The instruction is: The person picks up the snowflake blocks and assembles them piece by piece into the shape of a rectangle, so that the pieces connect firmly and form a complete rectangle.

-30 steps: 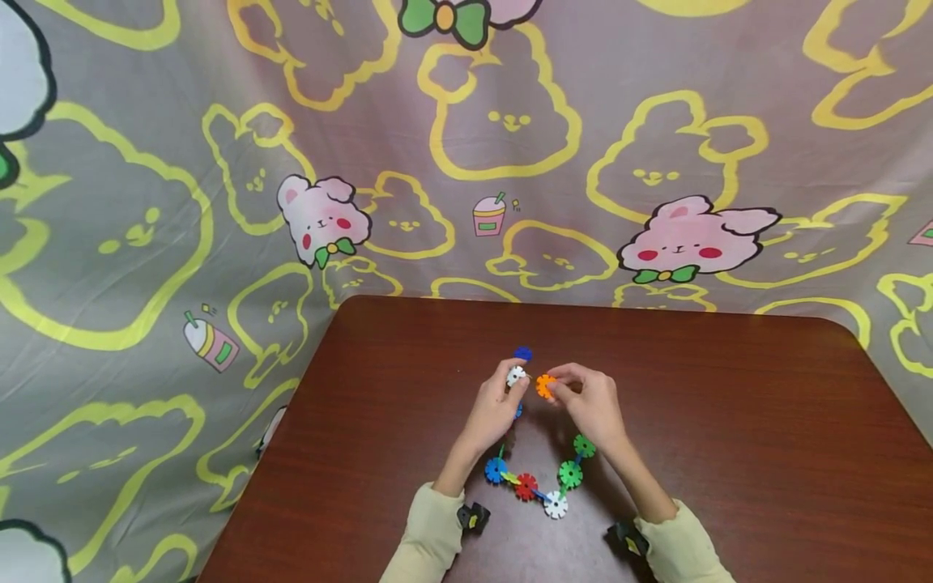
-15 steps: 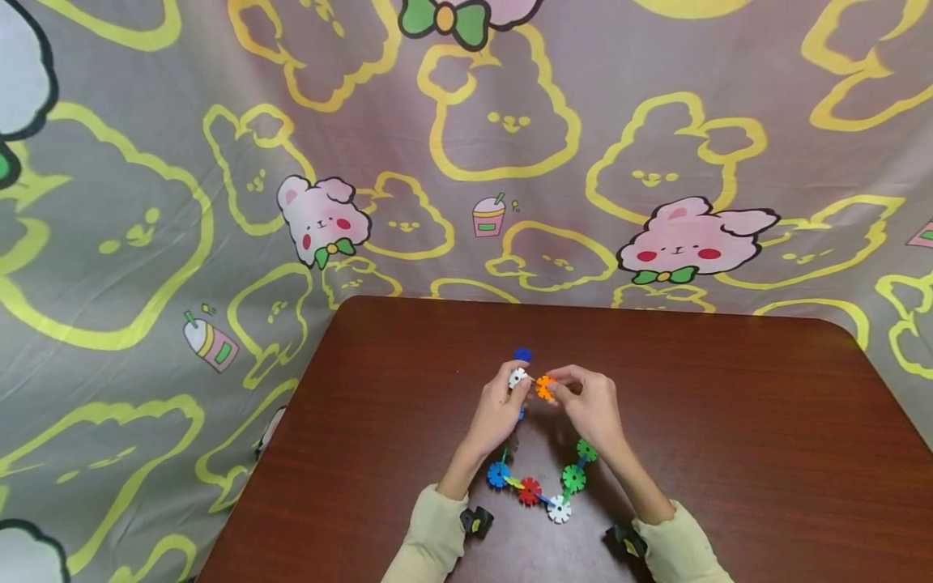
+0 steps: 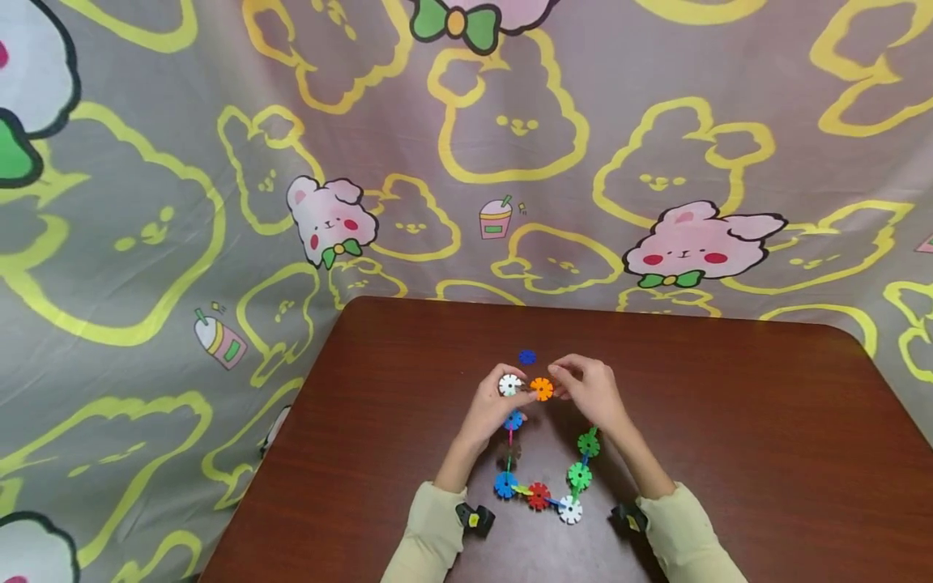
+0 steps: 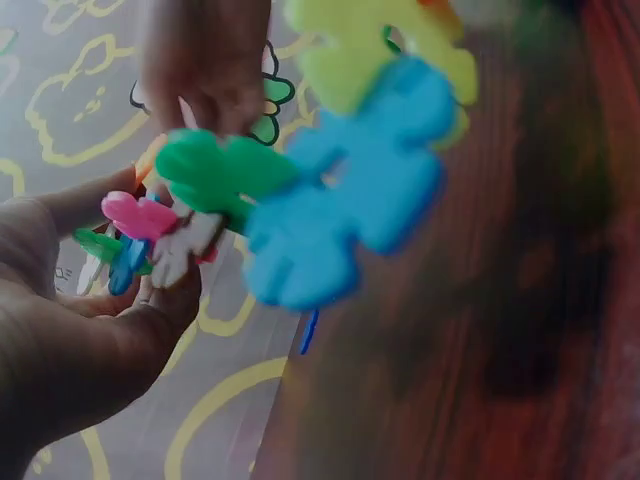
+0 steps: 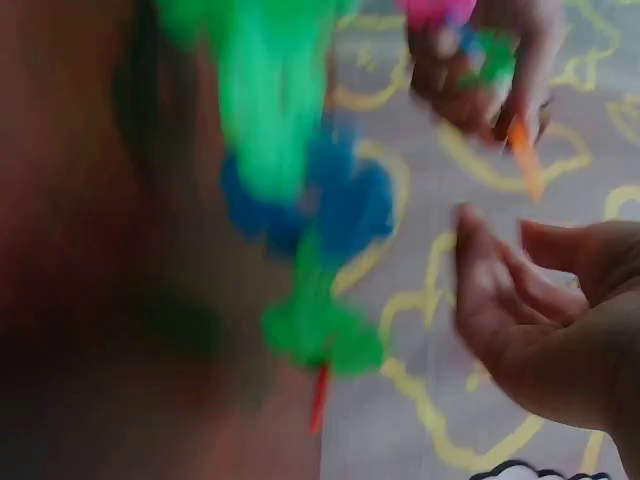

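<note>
A chain of slotted plastic snowflake discs (image 3: 538,495) in blue, red, white, green and other colours hangs in a U between my hands in the head view. My left hand (image 3: 490,411) holds its upper left end, thumb and fingers around the white disc (image 3: 510,385). An orange disc (image 3: 542,389) sticks out at the left thumb tip, seemingly joined to the chain. Close beside it is my right hand (image 3: 589,392); in the right wrist view the right hand (image 5: 560,320) has its thumb and fingers parted, nothing between them. Close blue discs (image 4: 350,185) blur the left wrist view.
A dark blue disc (image 3: 527,357) lies alone on the brown table (image 3: 729,421) beyond the hands. Behind the table's far edge hangs a grey curtain (image 3: 554,267) with rabbit drawings. Each wrist wears a black camera (image 3: 475,519).
The right fingers have come off the orange disc and moved slightly up and away. The orange disc stays beside the left thumb. The hanging chain has swung a little to the right.
</note>
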`<action>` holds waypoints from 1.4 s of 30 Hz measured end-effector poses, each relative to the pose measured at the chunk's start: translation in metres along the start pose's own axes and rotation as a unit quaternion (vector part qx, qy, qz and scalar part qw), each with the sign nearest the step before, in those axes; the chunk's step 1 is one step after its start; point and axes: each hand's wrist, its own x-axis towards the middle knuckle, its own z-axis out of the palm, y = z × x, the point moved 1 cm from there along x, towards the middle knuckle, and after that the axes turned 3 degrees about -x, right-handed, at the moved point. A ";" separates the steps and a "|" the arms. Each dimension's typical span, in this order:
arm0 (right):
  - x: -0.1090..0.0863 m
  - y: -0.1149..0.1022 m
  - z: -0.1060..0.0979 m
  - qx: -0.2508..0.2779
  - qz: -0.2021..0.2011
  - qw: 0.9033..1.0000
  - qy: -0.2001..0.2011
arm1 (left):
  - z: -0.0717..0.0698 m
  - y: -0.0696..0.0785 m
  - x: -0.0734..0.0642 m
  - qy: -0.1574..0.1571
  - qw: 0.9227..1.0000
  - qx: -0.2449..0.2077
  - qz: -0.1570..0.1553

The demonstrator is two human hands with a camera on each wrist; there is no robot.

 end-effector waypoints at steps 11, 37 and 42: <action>0.069 0.044 0.017 -0.195 -0.049 0.967 -0.157 | 0.002 -0.007 -0.003 -0.049 0.999 -0.017 -0.013; 0.019 0.041 -0.014 0.117 0.066 0.988 -0.079 | 0.000 -0.009 -0.001 -0.029 0.999 -0.020 -0.001; -0.006 0.032 -0.020 0.172 0.092 0.979 -0.063 | -0.002 -0.007 -0.002 -0.013 1.000 -0.016 0.006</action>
